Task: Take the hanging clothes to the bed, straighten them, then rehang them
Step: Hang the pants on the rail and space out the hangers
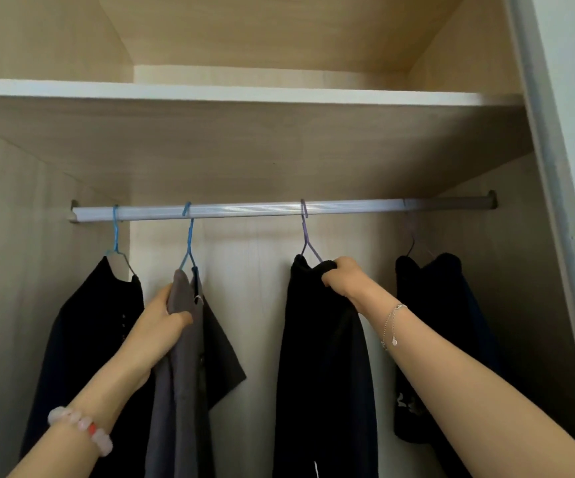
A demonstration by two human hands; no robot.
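Inside an open wardrobe a metal rail (262,210) runs from 9 o'clock to 3 o'clock across the middle of the view, under a white-edged shelf (244,93) at 12 o'clock. Four garments hang from it, all on their hangers.

The left hand (165,315), at about 8 o'clock, grips the grey garment (182,391) near its top. The thumb lies across the front of the cloth and the fingers wrap round behind it. This garment hangs from a blue hanger (188,243) whose hook sits over the rail at about 10 o'clock. A pink bead bracelet (82,429) circles the left wrist near 7 o'clock.

The right hand (343,279), at about 4 o'clock, is curled tightly over the shoulder of the black garment (324,357), bunching the cloth at the right end of the purple hanger (306,236). That hanger's hook is on the rail just right of centre. A thin chain bracelet (391,322) hangs on the right wrist.

At 9 o'clock the left-end dark garment (89,339) hangs from a second blue hanger (116,232), just beside the grey garment. At 3 o'clock the right-end dark garment (451,322) hangs in shadow from a dim hanger (412,248), apart from the right arm.
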